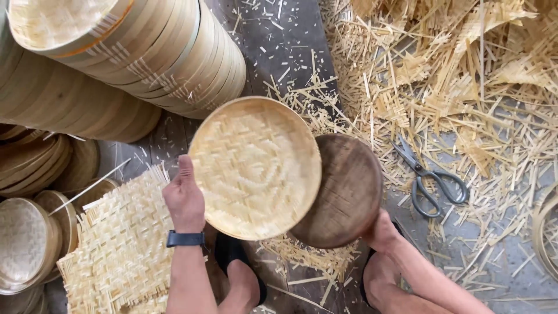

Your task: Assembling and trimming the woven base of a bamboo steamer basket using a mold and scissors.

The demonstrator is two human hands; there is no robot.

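Note:
A round woven bamboo lid (256,167) with a light rim is held up in front of me. My left hand (184,197), with a dark watch on the wrist, grips its left edge, thumb lying along the rim. Partly behind the lid on its right is a dark round wooden block (344,192). My right hand (381,231) touches the block's lower right edge; most of that hand is hidden behind it, so its grip is unclear.
Tall stacks of finished bamboo lids (157,52) fill the upper left, more lie at far left (26,244). A woven bamboo mat (119,244) lies under my left arm. Scissors (430,180) rest among heaped bamboo strips (465,87) on the right.

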